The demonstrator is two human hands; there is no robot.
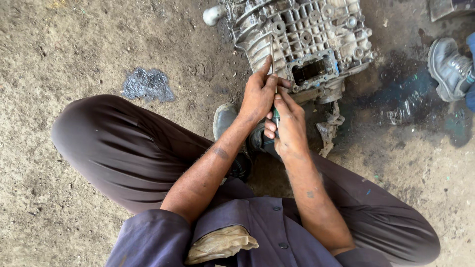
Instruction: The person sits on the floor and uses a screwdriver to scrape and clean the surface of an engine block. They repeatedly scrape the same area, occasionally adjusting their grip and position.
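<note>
The screwdriver (273, 74) pokes at the dirty gearbox (307, 44) on the dirt floor (74, 49). The right hand (289, 128) wraps its fingers round the handle. The left hand (258, 94) pinches the shaft. Best to keep the tip straight, push gently, and not slip.

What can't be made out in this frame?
- Screwdriver tip: too thin to see where it meets the gearbox housing, head view.
- Its handle: wrapped by the right hand and left hand.
- Housing top: cut by the frame edge.
- Another person's shoe: wearer out of frame.
</note>
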